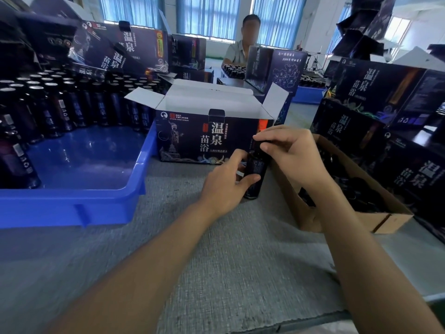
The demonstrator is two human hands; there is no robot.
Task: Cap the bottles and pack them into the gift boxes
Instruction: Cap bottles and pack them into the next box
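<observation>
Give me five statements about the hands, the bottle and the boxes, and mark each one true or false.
1. The left hand grips the bottle. True.
2. The right hand lies flat on the table. False: its fingers pinch the cap on top of the bottle.
3. The gift box behind the bottle is closed. False: its flaps stand open.
4. The blue tray holds rows of bottles. True.
5. The brown carton lies to the left of the hands. False: it lies to their right.
</observation>
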